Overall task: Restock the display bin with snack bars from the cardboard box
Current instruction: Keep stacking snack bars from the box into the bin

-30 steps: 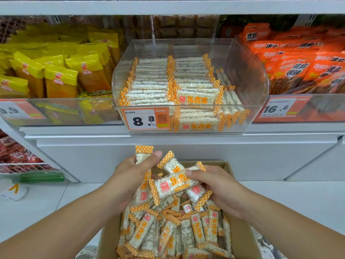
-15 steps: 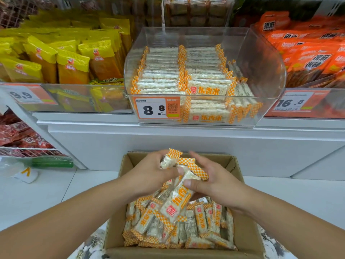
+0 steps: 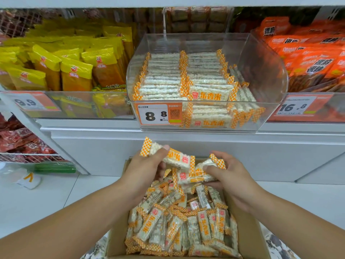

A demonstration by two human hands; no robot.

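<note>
Here both hands – left hand (image 3: 143,171), right hand (image 3: 226,176) – clamp fingers on snack bars (image 3: 173,158), fingertips hidden beneath.

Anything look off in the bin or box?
Nothing damaged or spilled. In the display bin, the bars at the right end stand turned against the two flat rows. Bars in the cardboard box lie jumbled.
</note>
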